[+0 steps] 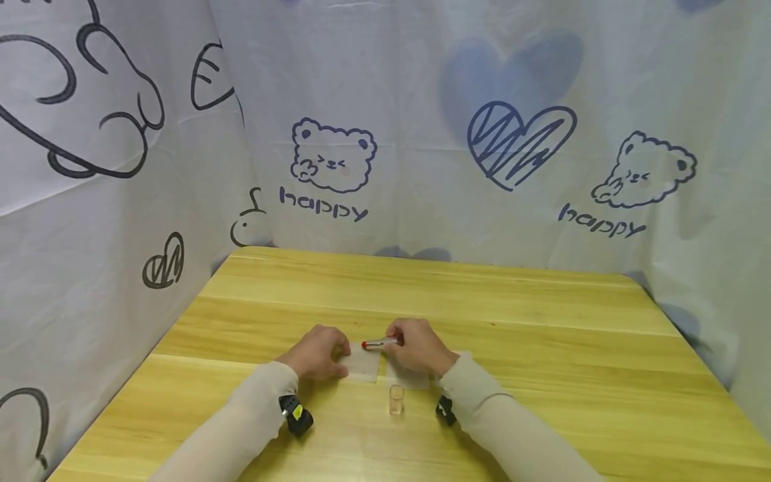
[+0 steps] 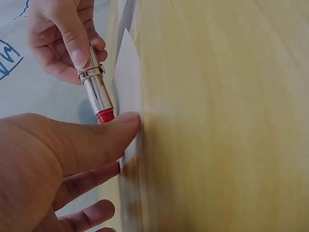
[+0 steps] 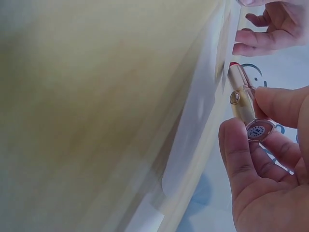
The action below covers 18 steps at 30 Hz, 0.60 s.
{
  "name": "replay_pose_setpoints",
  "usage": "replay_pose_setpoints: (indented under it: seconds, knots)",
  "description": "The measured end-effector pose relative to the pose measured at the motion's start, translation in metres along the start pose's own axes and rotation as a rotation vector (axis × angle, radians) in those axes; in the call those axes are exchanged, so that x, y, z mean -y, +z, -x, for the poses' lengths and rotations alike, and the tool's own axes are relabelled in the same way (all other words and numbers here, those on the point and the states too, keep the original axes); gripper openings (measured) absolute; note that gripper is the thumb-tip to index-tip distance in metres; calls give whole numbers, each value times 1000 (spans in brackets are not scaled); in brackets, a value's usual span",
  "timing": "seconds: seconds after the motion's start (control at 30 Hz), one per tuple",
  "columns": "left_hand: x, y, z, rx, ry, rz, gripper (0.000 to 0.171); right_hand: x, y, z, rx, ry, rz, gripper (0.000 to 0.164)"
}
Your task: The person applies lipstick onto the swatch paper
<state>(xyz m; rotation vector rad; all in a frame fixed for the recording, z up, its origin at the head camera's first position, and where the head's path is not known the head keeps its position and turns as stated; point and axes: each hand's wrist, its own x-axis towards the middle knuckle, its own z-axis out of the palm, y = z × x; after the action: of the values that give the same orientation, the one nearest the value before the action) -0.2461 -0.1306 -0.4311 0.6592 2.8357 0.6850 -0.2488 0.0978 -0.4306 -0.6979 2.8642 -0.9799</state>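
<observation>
A lipstick (image 1: 378, 343) with a metallic case and a red tip is held in my right hand (image 1: 418, 345), pinched between thumb and fingers. Its red end points left, over a square of white paper (image 1: 363, 367). My left hand (image 1: 318, 351) touches that sheet's left side; in the left wrist view the thumb (image 2: 104, 140) and index fingertip rest on it, spread apart. Whether the red tip meets the paper, I cannot tell. The round base of the lipstick (image 3: 244, 104) shows in the right wrist view. Nearer me, a small clear cap (image 1: 395, 399) stands on the table.
A second white sheet (image 1: 405, 379) lies under my right hand, and part of a third sheet (image 1: 464, 357) shows by the right wrist. The wooden table (image 1: 241, 314) ends at white cloth (image 1: 415, 221) printed with bears and hearts.
</observation>
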Motion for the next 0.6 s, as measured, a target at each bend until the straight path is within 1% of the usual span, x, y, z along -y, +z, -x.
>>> replay_pose_setpoints:
  seconds: [0.13, 0.33, 0.6]
  knots:
    - [-1, -1, 0, 10, -12, 10, 26, 1, 1, -1, -11, -8, 1, 12]
    - [0, 1, 2, 24, -53, 6, 29, 1, 5, 0, -6, -39, 12, 12]
    - [-2, 0, -2, 23, -38, 10, 31, 0, 4, 0, -47, -69, 66, 10]
